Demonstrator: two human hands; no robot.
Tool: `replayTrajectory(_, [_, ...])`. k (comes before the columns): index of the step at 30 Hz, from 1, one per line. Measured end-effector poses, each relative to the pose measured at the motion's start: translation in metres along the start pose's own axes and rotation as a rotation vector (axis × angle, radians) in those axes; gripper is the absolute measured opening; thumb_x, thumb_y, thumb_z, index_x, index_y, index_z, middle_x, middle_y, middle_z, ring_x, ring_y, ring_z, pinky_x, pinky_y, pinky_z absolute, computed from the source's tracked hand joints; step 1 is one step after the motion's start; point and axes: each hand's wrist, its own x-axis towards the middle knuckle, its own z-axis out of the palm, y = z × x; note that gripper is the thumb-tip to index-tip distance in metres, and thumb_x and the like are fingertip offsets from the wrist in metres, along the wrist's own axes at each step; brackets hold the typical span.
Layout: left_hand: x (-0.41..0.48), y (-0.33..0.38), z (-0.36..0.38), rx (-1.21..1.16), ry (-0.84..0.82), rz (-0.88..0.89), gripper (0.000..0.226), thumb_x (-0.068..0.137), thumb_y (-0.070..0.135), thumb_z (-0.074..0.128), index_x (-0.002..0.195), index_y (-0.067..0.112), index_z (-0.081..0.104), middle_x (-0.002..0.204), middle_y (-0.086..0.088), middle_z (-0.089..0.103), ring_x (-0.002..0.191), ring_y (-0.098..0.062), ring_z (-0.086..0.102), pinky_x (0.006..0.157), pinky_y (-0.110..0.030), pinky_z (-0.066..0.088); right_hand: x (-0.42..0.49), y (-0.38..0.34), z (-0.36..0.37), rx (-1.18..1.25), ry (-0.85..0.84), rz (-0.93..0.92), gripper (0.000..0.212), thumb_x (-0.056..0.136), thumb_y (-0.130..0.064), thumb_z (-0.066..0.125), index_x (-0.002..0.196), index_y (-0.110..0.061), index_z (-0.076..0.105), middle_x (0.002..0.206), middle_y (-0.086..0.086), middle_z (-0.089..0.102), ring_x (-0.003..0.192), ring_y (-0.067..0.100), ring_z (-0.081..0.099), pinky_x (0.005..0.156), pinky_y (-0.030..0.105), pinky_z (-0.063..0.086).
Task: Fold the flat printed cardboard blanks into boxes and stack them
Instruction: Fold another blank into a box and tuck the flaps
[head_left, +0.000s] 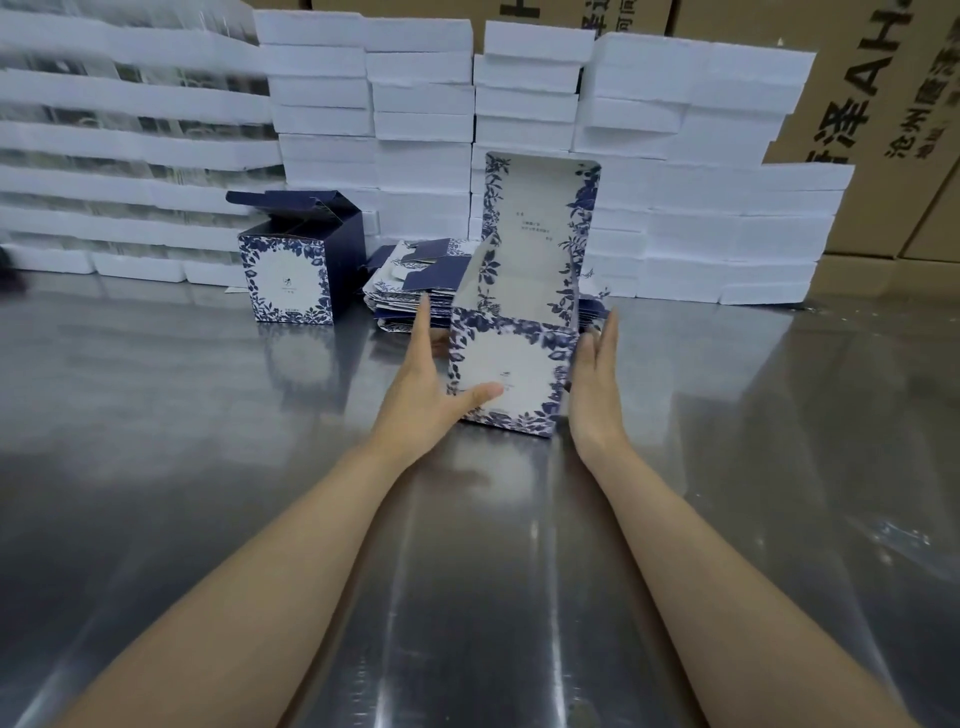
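hands flank a half-formed printed box (511, 379) that stands on the steel table (467, 597), just in front of the pile of flat blanks (402, 291). the box lies directly between the palms. the left hand (423, 384) has straight fingers laid along the box's left wall and its thumb stretched across the white front panel. the right hand (595, 384) is flat with its fingers straight and together, at the right wall. whether it presses or only hovers beside the wall is hard to tell. both hands are about equally near. the box's long axis runs upward: its tall lid flap (540, 228) stands upright at the back, not yet folded down, so closing it would probably mean reaching up and over. an already folded box (291, 275) sits well apart to the left with its top flaps open. the box's side walls, base and inside are hidden. the print is blurred and the lid's small text is unreadable. white foam stacks (415, 104) and brown cartons (883, 104) fill the background.
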Motion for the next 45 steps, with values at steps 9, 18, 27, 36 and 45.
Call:
replayTrajectory(9, [0.000, 0.014, -0.006, 0.024, 0.158, 0.378, 0.043, 0.092, 0.043, 0.054, 0.128, 0.021, 0.046, 0.137, 0.017, 0.045, 0.133, -0.007, 0.039, 0.108, -0.017, 0.030, -0.005, -0.015, 0.002, 0.196, -0.018, -0.181, 0.037, 0.092, -0.052, 0.034, 0.117, -0.040, 0.057, 0.142, -0.002, 0.049, 0.135, 0.013, 0.042, 0.116, 0.045, 0.029])
replayTrajectory(18, [0.005, 0.040, -0.013, -0.197, 0.277, 0.267, 0.049, 0.096, 0.029, 0.027, 0.061, 0.020, 0.061, 0.073, 0.017, 0.057, 0.087, -0.003, 0.046, 0.083, -0.022, 0.034, 0.006, -0.047, -0.007, 0.425, -0.217, 0.133, 0.012, 0.074, -0.017, 0.050, 0.076, -0.023, 0.061, 0.136, -0.009, 0.051, 0.123, 0.016, 0.052, 0.093, 0.034, 0.044])
replayTrajectory(27, [0.012, 0.044, -0.024, -0.581, 0.207, -0.073, 0.021, 0.088, 0.007, 0.066, 0.081, 0.026, 0.072, 0.090, 0.009, 0.064, 0.090, -0.005, 0.058, 0.089, -0.026, 0.044, 0.006, -0.063, -0.015, 0.427, -0.237, 0.313, 0.052, 0.064, -0.007, 0.044, 0.110, -0.024, 0.060, 0.123, 0.008, 0.056, 0.096, 0.023, 0.050, 0.072, 0.030, 0.041])
replayTrajectory(36, [0.015, 0.064, -0.020, -0.860, 0.014, -0.384, 0.050, 0.083, -0.006, 0.036, 0.072, 0.027, 0.072, 0.067, 0.013, 0.069, 0.061, -0.011, 0.064, 0.055, -0.018, 0.048, 0.011, -0.060, -0.014, 0.348, -0.119, 0.383, 0.046, 0.078, -0.001, 0.047, 0.110, -0.029, 0.065, 0.100, 0.006, 0.068, 0.070, 0.023, 0.056, 0.054, 0.025, 0.044])
replayTrajectory(45, [0.024, 0.069, -0.022, -0.712, 0.146, -0.455, 0.035, 0.079, -0.004, 0.054, 0.054, 0.019, 0.061, 0.057, 0.003, 0.056, 0.050, -0.014, 0.049, 0.048, -0.018, 0.037, 0.009, -0.056, -0.015, 0.383, -0.063, 0.382, 0.026, 0.084, -0.013, 0.058, 0.092, -0.033, 0.073, 0.083, -0.004, 0.074, 0.068, 0.018, 0.064, 0.053, 0.023, 0.049])
